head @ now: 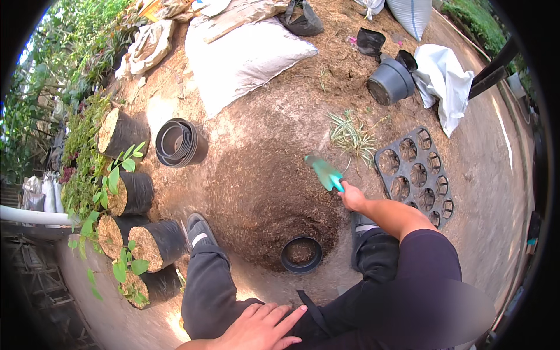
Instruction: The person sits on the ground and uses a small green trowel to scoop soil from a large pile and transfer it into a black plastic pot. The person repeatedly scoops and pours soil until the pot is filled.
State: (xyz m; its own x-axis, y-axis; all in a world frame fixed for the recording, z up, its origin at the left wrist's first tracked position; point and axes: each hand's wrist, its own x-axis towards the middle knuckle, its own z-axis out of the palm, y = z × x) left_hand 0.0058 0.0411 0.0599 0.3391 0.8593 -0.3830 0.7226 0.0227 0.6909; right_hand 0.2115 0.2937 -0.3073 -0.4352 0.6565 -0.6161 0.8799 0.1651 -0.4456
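Observation:
My right hand (pixel 352 196) grips the handle of a green hand trowel (pixel 324 171), its blade pointing away to the left over a spread of dark, loose potting mix (pixel 258 192). The trowel is slightly blurred. Fingers apart and holding nothing, my left hand (pixel 258 326) rests on my lap. Between my feet a round black plastic pot (pixel 302 255) stands upright with some brown mix inside. Just beyond the trowel lies a spider plant (pixel 353 135) with striped leaves, on the ground.
Nested black pots (pixel 181 143) stand to the left, near several black grow bags (pixel 161 246) of fibrous mix. A black tray with round cells (pixel 413 173) lies at right. Farther off are a white sack (pixel 249 61), a tipped grey pot (pixel 390 82) and a white plastic bag (pixel 442 83).

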